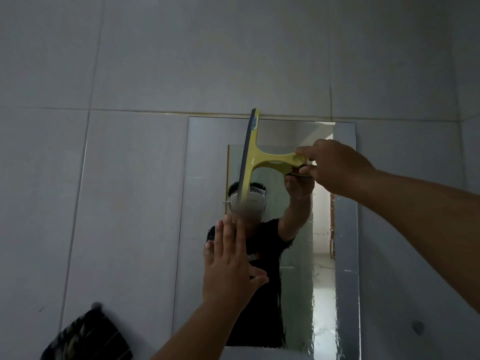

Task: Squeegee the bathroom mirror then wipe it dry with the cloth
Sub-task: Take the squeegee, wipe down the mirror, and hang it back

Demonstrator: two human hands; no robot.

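A frameless rectangular mirror (pixel 202 157) hangs on the grey tiled wall, and its right part looks wet and streaked. My right hand (pixel 335 166) grips the handle end of a yellow squeegee (pixel 262 158). Its dark blade stands nearly upright against the glass, and its top end reaches just past the mirror's top edge. My left hand (pixel 231 261) is spread flat, fingers up, against the mirror's lower middle, just below the blade's lower end. A dark striped cloth (pixel 88 336) hangs from a wall hook at the lower left.
Large grey wall tiles (pixel 130 61) surround the mirror. A small round hook (pixel 417 327) sits on the wall at the lower right. The mirror reflects a person in a dark shirt and a bright doorway.
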